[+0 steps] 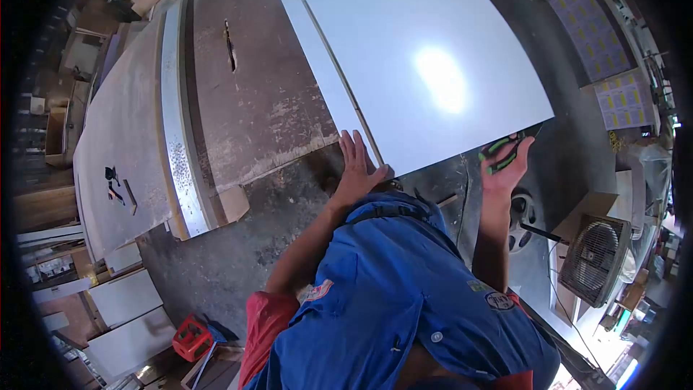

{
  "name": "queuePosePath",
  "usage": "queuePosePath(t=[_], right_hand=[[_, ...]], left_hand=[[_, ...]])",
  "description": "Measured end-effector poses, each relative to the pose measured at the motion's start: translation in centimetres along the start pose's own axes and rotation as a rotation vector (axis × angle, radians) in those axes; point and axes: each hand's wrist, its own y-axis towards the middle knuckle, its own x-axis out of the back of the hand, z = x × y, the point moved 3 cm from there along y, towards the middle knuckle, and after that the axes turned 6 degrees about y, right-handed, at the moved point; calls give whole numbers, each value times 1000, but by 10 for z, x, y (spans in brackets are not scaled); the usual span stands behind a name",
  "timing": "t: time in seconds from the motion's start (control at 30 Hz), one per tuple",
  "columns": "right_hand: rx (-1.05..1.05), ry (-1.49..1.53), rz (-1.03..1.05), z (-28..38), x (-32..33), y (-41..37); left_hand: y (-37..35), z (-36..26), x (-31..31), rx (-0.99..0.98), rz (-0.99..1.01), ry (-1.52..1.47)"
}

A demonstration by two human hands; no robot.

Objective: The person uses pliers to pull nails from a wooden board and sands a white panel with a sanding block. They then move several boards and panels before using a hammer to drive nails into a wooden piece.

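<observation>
**At the near edge of the white panel, both hands out front**

On the worn saw table [267, 101] ahead of me lies a large white panel [426, 50], glossy enough to throw back a bright patch of light. Its near edge runs slantwise across my view, and both my hands meet it there, well apart from each other.

My left arm reaches forward, bare from the blue sleeve down, bent a little at the elbow. My left hand [359, 166] lies palm down with the fingers spread and pointing away from me, pressed flat at the panel's near left corner. It grips nothing. The fingertips rest where a dark line parts the main sheet from a narrow white strip [317, 50] along its left side.

My right arm goes up straighter, forearm nearly upright in the view. My right hand [505, 165] sits at the panel's near right corner, curled around a green-and-black tool [499, 153] whose striped grip shows between thumb and fingers. What kind of tool it is I cannot tell.

Left of the panel, a blade slot [229, 45] cuts the table, and beyond it runs a metal rail [173, 115]. Down on the floor, a fan [595, 260] stands to my right, a red crate [191, 337] to my left, with white boards [123, 300] beside it.
</observation>
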Motion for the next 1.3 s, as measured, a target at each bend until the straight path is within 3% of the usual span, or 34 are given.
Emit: queuePosePath(t=[0.07, 0.13, 0.2, 0.27, 0.33, 0.37, 0.43, 0.57, 0.63, 0.67, 0.73, 0.8, 0.87, 0.93, 1.0, 1.03, 1.1, 1.13, 1.3], right_hand=[[-5, 53, 33, -2, 38, 13], [44, 44, -363, -8, 70, 15], [11, 118, -379, -28, 127, 14], [-27, 199, -426, -39, 138, 8], [-122, 147, -903, -55, 152, -7], [-99, 32, -1040, -55, 189, -17], [-47, -109, -823, -51, 186, -44], [-118, -273, -743, -53, 150, -62], [-41, -623, -699, -61, 122, -53], [-83, -617, -653, -71, 108, -45], [-198, -759, -412, -87, 69, -35], [-226, -844, -304, -109, 36, -26], [-353, -868, 25, -145, 21, -20], [-506, -1054, 147, -177, -6, -29], [-537, -1119, 355, -216, -30, -47], [-578, -1155, 445, -237, -41, -57], [-636, -1241, 628, -275, -89, -89], [-475, -1278, 819, -302, -103, -104], [-671, -1508, 1133, -425, -167, -190]], left_hand=[[5, 7, -17, -17, -28, 95], [6, 2, -17, -22, -56, 192], [3, -8, 1, 43, 37, 289], [-4, -3, 2, 92, 50, 258], [-7, 1, 1, 46, -67, 295], [-7, 1, -1, 49, -105, 347], [-7, -3, -1, 86, -88, 289], [-32, 6, 4, 239, -131, 97], [-46, 9, 12, 260, -155, -18], [-53, 7, 16, 266, -144, -40], [-63, -14, 41, 370, -134, -170], [-79, -16, 49, 439, -120, -321], [-99, 3, 47, 420, -119, -609], [-129, 31, 53, 484, -86, -627], [-161, 65, 56, 522, -19, -459], [-178, 73, 69, 509, -49, -456], [-224, 96, 93, 679, -109, -592], [-245, 110, 103, 664, -133, -588], [-373, 167, 167, 696, -539, -865]])
